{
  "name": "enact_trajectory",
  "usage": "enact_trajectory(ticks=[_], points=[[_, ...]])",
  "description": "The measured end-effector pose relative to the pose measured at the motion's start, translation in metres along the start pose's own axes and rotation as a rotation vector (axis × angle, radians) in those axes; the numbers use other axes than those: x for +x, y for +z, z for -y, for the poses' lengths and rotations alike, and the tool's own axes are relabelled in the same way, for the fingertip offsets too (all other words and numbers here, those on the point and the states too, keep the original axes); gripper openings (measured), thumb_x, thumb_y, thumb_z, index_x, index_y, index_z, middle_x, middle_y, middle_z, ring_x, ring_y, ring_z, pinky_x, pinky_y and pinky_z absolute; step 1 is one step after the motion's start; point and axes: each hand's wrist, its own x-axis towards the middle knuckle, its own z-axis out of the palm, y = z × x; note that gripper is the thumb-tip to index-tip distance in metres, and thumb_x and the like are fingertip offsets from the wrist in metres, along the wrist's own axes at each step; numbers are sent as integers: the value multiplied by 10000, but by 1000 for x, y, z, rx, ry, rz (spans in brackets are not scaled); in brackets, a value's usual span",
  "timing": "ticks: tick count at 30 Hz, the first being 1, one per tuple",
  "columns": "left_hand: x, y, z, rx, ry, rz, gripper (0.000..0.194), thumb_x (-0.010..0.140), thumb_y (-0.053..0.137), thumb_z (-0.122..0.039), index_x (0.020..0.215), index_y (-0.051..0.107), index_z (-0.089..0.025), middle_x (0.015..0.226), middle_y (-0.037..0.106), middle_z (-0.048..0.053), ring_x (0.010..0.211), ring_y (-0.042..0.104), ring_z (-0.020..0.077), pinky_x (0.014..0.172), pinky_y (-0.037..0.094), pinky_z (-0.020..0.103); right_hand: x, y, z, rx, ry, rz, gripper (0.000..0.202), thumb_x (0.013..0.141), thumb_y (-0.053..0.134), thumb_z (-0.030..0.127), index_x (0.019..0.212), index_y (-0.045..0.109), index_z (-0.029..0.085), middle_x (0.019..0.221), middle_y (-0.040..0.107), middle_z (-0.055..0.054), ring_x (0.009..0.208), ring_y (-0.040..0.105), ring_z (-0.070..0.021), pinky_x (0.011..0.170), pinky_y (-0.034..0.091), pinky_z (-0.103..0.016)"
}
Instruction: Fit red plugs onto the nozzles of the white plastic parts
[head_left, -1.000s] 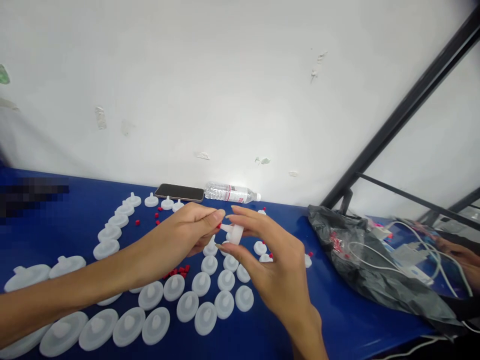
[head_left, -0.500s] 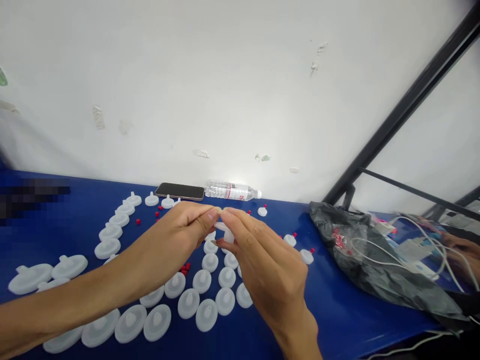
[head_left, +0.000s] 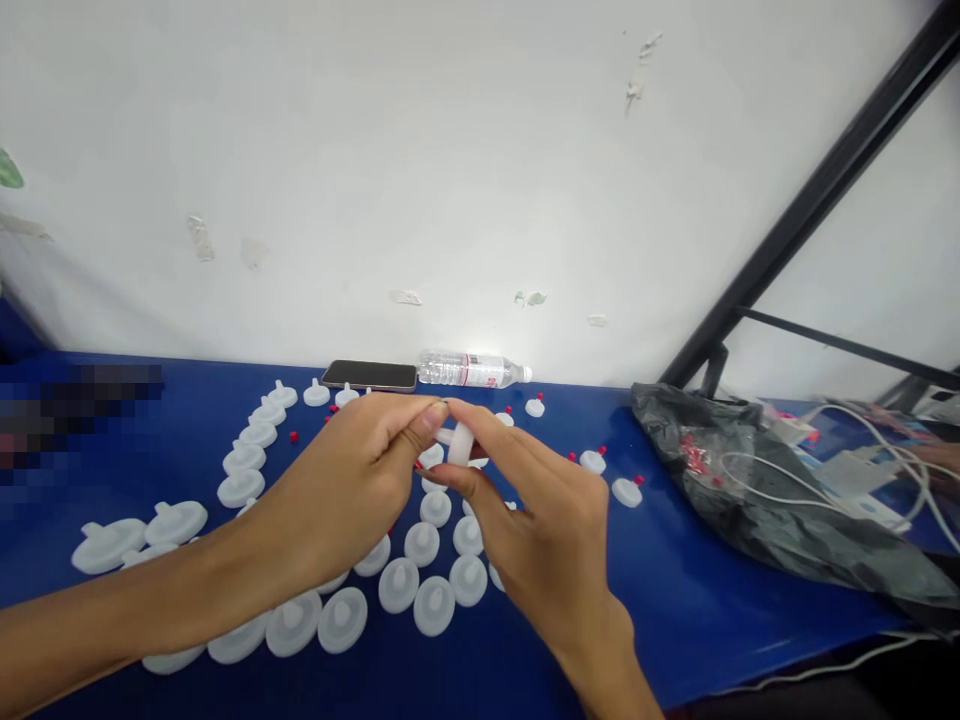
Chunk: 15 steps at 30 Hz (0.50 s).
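Observation:
Between the fingers and thumb of my right hand (head_left: 536, 500) is a small white plastic spouted cap (head_left: 460, 446), its disc turned on edge. The spout points left into the pinched thumb and forefinger of my left hand (head_left: 382, 455), which close over its tip. Whether a red piece sits there is hidden by my fingers. Below and around my hands, similar white spouted caps (head_left: 434, 606) lie spout up in rows on the blue table (head_left: 480, 680). Larger ones (head_left: 293, 622) lie nearer me at the left, partly behind my left forearm.
Small red plugs (head_left: 293, 437) lie loose among the caps. Some caps at the right carry red tips, like this capped one (head_left: 627, 491). A phone (head_left: 370, 376) and a water bottle (head_left: 472, 369) lie along the wall. A black plastic bag (head_left: 787, 530) with cables covers the right side.
The white spouted cap has turned so its disc stands more on edge and its spout shows. Both hands stay together around it. The whole view has shifted slightly.

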Motion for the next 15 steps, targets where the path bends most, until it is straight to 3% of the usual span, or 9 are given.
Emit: enact_trajectory(ticks=[5, 11, 15], points=[[4, -5, 2, 193, 77, 13, 513, 1103, 368, -431, 638, 384, -215, 562, 436, -44, 517, 390, 117, 513, 310, 296, 6, -13, -6, 68, 152, 143, 278, 949, 842, 252, 1220, 779, 251, 1057, 849, 28, 891, 799, -160, 845, 636, -234], [4, -11, 4, 484, 117, 113, 434, 1084, 356, -360, 706, 524, -229, 551, 548, -23, 493, 465, 155, 537, 290, 335, 11, -23, -3, 20, 322, 391, 137, 970, 791, 375, 1084, 777, 300, 913, 808, 59, 831, 766, -192, 779, 582, -297], [9, -17, 11, 560, 75, 138, 494, 1087, 324, -367, 633, 466, -234, 528, 548, -3, 469, 462, 165, 532, 288, 342, 10, -30, -22, -78, 340, 453, 133, 1038, 702, 394, 1038, 780, 287, 992, 818, 33, 867, 761, -205, 790, 541, -326]])
